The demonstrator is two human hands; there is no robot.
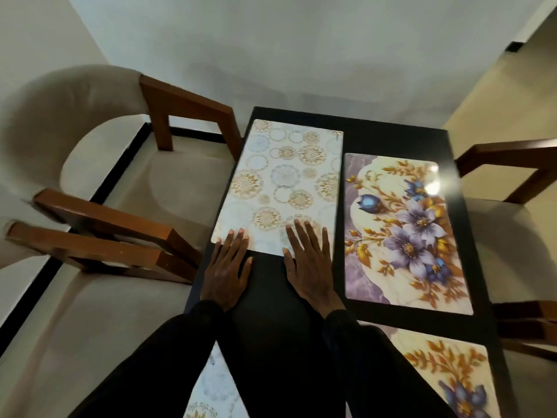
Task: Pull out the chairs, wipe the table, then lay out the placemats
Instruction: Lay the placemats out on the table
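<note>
A pale placemat [283,182] patterned with gold and grey circles lies on the far left quarter of the dark bench [391,140]. The left grip [226,276] and right grip [310,267] press flat on its near edge, fingers straight, clasping nothing. Four placemats sit on the bench: two circled, two floral [404,230]. Black sleeves [301,372] hide part of the near circled one [211,384]. Beige-cushioned wooden chairs [99,164] flank the bench's sides.

Four placemats [280,182], two circle-patterned, two floral; four chairs [187,107]; one table [391,137]; two hands [226,273]
</note>
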